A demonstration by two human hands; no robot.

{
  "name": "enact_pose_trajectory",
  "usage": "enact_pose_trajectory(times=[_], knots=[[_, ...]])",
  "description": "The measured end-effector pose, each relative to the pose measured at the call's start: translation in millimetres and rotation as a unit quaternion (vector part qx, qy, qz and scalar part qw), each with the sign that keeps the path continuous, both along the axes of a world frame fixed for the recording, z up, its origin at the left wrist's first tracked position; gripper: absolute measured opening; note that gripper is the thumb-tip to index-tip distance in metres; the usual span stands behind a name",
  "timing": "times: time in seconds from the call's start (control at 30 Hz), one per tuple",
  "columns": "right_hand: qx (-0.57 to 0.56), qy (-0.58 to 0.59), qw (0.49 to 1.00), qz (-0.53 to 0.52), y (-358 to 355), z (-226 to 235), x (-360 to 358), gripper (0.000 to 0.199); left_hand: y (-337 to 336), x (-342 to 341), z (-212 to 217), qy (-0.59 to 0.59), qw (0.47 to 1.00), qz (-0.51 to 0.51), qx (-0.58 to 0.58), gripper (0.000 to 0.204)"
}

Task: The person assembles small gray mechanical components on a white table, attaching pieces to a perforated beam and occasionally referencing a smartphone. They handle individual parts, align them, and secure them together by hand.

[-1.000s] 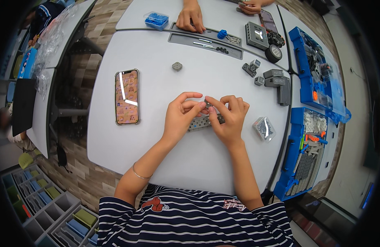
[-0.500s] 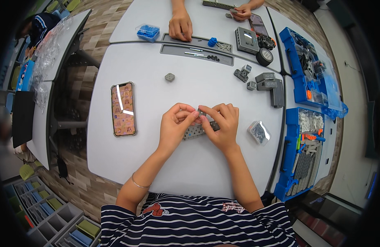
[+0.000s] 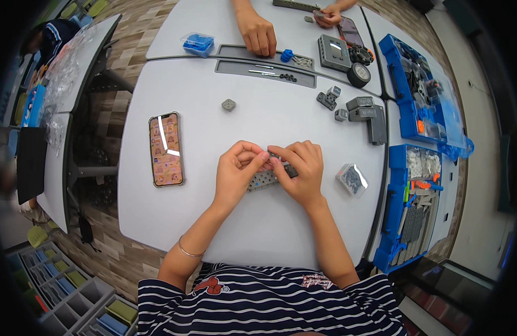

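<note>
Grey perforated plate (image 3: 264,180) lying between both hands, long axis running left to right.
Left hand (image 3: 236,171) and right hand (image 3: 302,171) are pinching it, fingers clamped at its upper edge above the bench (image 3: 157,224).

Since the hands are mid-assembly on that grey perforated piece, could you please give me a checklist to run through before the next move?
1. Both hands on the grey perforated piece: ok; left hand and right hand grip it.
2. Piece supported by the table: cannot tell.
3. Small part seated between the fingers: cannot tell, hidden.
4. Phone apart from the hands: ok.
5. Clear packet within right-hand reach: ok, probably.
</note>
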State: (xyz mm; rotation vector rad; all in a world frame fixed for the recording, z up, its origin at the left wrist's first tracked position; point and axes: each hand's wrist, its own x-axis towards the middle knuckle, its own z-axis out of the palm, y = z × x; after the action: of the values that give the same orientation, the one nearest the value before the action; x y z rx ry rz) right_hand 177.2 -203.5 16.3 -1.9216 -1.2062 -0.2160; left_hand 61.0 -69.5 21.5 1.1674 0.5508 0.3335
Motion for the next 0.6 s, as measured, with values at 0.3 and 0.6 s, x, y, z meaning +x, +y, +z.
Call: enact_pose_trajectory(times=[0.3, 0.6], knots=[[0.015, 0.001, 1.0, 0.014, -3.7, -5.9, 1.7, 0.018, 1.4, 2.3, -4.4, 0.011, 0.999, -0.005, 0.032, 0.01], [0.051, -0.015, 0.999, -0.003, -2.6, -10.4, -0.3, 0.015, 16.7, 5.3, -1.1, 0.063, 0.987, 0.038, 0.145, 0.013]])
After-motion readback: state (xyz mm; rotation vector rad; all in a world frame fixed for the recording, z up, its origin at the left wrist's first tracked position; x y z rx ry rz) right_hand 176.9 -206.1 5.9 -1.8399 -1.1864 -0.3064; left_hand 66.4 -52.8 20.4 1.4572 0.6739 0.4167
